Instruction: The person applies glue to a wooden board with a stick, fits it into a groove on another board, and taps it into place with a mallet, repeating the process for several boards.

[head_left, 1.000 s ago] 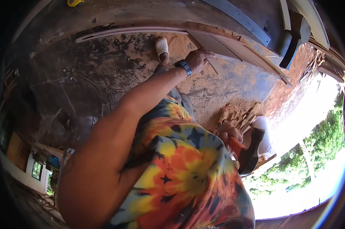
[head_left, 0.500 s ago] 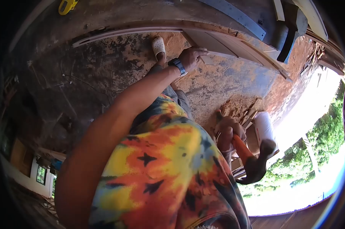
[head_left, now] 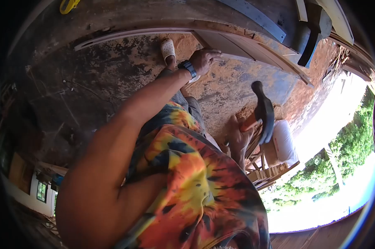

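Observation:
My right hand [head_left: 238, 135] is wrapped round the orange handle of a claw hammer [head_left: 264, 110]. The hammer's dark head points up, off to the right of my body. My left hand [head_left: 205, 60], with a dark watch on its wrist, reaches forward to the near corner of a wooden panel [head_left: 231, 43]. Its fingers are closed at the panel's edge; the thumb's contact is partly hidden. The panel leans against the long workbench edge, with wooden strips along it.
A yellow tape measure [head_left: 69, 6] lies on the bench at upper left. A blue-grey metal bar [head_left: 258, 16] and a dark metal tool [head_left: 314, 35] are at upper right. Sawdust covers the floor [head_left: 220, 89]. A white sack [head_left: 284, 143] stands by wood pieces [head_left: 270, 172] at right.
My right hand has swung the hammer up and forward, its head turning from pointing down to pointing up. My left hand stays at the panel's corner.

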The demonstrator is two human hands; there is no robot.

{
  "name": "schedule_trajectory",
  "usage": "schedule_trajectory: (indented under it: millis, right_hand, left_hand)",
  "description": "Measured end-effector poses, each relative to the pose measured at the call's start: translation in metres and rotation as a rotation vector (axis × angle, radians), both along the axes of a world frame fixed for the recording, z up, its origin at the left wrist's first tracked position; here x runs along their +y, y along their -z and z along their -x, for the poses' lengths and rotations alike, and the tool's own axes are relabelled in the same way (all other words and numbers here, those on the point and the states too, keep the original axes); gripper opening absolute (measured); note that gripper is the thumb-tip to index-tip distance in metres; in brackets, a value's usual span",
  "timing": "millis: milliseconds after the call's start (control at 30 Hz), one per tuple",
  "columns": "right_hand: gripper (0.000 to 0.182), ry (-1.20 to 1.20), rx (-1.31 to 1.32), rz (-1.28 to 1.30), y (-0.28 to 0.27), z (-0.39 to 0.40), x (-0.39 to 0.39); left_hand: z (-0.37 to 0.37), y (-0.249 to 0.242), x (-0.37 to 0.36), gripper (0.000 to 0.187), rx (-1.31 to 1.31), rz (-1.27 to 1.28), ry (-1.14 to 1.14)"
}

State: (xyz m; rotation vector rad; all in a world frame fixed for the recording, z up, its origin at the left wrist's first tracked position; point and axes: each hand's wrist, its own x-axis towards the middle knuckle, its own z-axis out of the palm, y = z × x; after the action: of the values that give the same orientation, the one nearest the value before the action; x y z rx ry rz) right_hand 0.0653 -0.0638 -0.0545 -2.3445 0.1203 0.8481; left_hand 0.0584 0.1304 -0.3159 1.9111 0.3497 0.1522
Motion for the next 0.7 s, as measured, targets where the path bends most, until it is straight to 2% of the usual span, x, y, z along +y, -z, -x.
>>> schedule_trajectory:
  millis: [33, 100, 133, 200, 233, 300, 333, 400, 433, 500, 533, 567, 600, 633, 667, 700]
  right_hand:
    - [0.024, 0.101, 0.004, -0.155, -0.013, 0.000, 0.009]
    - [0.024, 0.053, -0.281, -0.667, 0.001, -0.007, 0.031]
    - [0.024, 0.060, -0.277, -0.663, 0.015, -0.009, 0.032]
    - [0.024, -0.185, -0.344, -0.350, 0.051, -0.012, 0.029]
    - [0.024, -0.186, -0.345, -0.352, 0.075, -0.013, 0.031]
    - [0.035, -0.229, 0.176, 0.345, 0.113, -0.009, 0.027]
    - [0.035, -0.227, 0.165, 0.337, 0.117, -0.007, 0.025]
    - [0.028, -0.066, 0.306, 0.442, 0.113, 0.001, 0.013]
    - [0.028, -0.074, 0.303, 0.438, 0.113, 0.003, 0.007]
    - [0.042, -0.019, -0.059, 0.058, 0.104, 0.008, -0.009]
    - [0.056, -0.138, 0.025, 0.152, 0.088, -0.002, -0.005]
    - [0.056, -0.135, 0.022, 0.152, 0.087, -0.002, -0.003]
    - [0.032, -0.137, -0.099, 0.054, 0.088, -0.004, -0.002]
    - [0.031, -0.140, -0.218, -0.044, 0.085, -0.006, 0.007]
    - [0.034, -0.056, -0.164, -0.164, 0.081, -0.007, 0.015]
    - [0.034, -0.062, -0.163, -0.171, 0.083, -0.007, 0.015]
  left_hand:
    - [-0.002, 0.000, 0.002, 0.031, 0.004, 0.003, -0.002]
    - [0.000, 0.000, 0.000, 0.032, 0.014, 0.055, -0.034]
    - [0.001, -0.001, 0.000, 0.032, 0.020, 0.058, -0.029]
    - [0.000, -0.003, 0.000, 0.033, 0.067, 0.049, -0.033]
    - [-0.001, -0.002, 0.002, 0.033, 0.065, 0.047, -0.034]
    - [-0.001, -0.003, 0.002, 0.037, 0.100, 0.138, -0.021]
    - [-0.003, 0.001, 0.003, 0.037, 0.090, 0.129, -0.021]
    - [-0.001, 0.005, 0.002, 0.042, 0.128, 0.099, -0.054]
    - [-0.002, 0.010, 0.005, 0.042, 0.126, 0.094, -0.062]
    - [0.003, 0.009, 0.003, 0.046, 0.112, 0.161, -0.110]
    - [0.003, 0.008, 0.005, 0.049, 0.158, 0.162, -0.098]
    - [0.003, 0.007, 0.006, 0.049, 0.154, 0.162, -0.095]
    - [0.001, 0.006, 0.008, 0.048, 0.162, 0.193, -0.095]
    - [0.001, 0.010, 0.008, 0.047, 0.172, 0.224, -0.097]
    - [0.001, 0.014, 0.007, 0.047, 0.169, 0.218, -0.102]
    - [0.001, 0.023, 0.003, 0.047, 0.143, 0.156, -0.125]
